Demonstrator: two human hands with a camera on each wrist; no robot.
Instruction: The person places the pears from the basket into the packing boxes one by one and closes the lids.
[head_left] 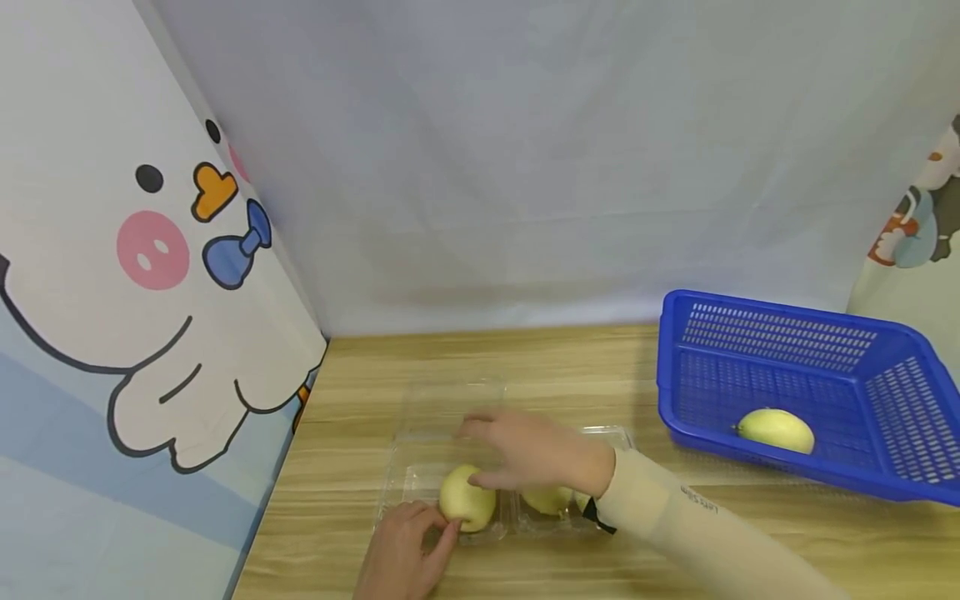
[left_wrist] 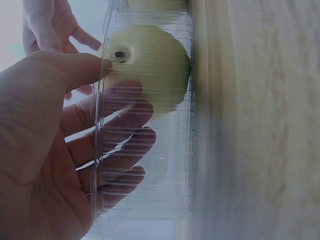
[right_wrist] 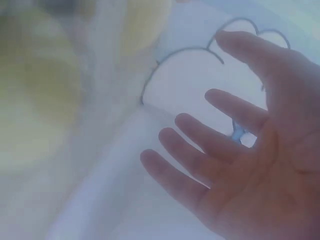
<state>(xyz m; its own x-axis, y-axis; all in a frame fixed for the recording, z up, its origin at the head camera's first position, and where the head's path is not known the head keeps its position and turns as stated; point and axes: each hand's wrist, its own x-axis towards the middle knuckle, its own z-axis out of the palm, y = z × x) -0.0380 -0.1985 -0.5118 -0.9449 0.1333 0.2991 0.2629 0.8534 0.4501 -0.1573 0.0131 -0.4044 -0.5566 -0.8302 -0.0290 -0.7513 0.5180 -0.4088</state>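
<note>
My left hand (head_left: 405,546) reaches over the near side of a clear plastic container (head_left: 408,483) and holds a pale yellow pear (head_left: 468,500) inside it. In the left wrist view, the thumb lies by the pear's dark stem end, and the curved fingers show through the ribbed plastic wall. My right hand (head_left: 536,450), blurred, hovers over the containers with nothing in its grasp. Its fingers are spread and loosely extended in the right wrist view (right_wrist: 250,155). Beneath its wrist another pear (head_left: 547,498) lies in a clear compartment, partly hidden.
A blue plastic basket (head_left: 757,475) with perforated sides stands to the right, holding one pear (head_left: 777,430). A transparent lid (head_left: 450,404) extends behind the left container. The wooden table (head_left: 360,367) meets a pale curtain at the back and a cartoon-printed cloth on the left.
</note>
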